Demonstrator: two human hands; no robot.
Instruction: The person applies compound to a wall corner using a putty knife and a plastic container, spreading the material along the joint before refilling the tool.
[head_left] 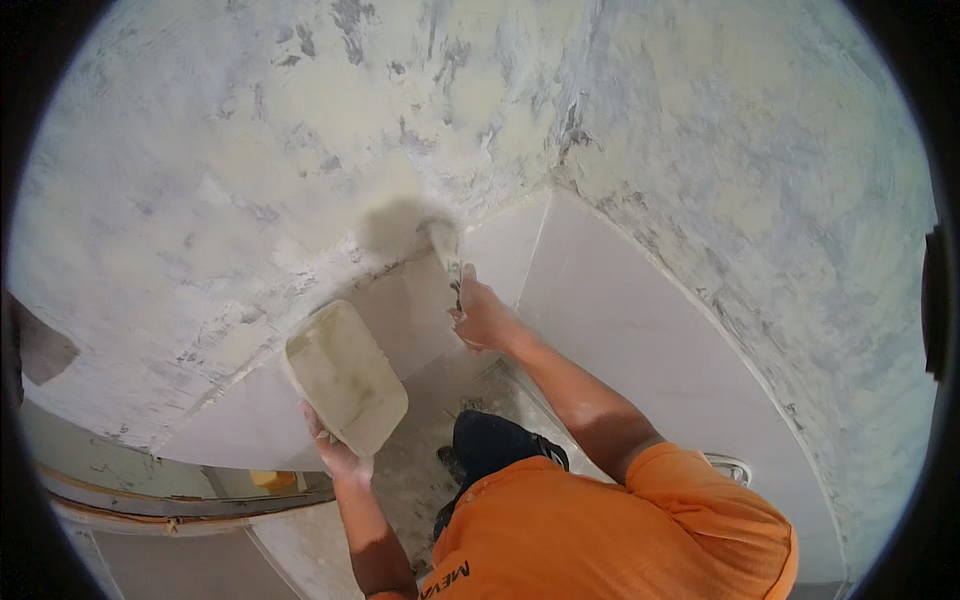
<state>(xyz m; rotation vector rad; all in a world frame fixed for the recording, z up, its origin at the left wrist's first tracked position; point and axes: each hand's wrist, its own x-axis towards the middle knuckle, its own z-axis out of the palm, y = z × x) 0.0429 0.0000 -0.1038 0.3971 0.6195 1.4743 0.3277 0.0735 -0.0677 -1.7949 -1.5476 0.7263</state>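
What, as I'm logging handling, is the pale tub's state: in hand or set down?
In hand: the left hand grips the pale tub at its lower end. How full it is, I cannot tell.

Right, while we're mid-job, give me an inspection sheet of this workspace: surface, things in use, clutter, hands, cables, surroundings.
Surface: upper wall patchy, pale coating with grey showing through; smooth light panels below, with a rough upper border.
Things in use: pale rounded-rectangular tub, tilted; putty knife, blade up at the panels' top edge, contact unclear.
Clutter: small yellow object at lower left, kind unclear.
Hands: left hand grips the tub; right hand grips the putty knife; both look whitened.
Cables: nothing seen.
Surroundings: white rounded fixture by the right orange sleeve, partly hidden.
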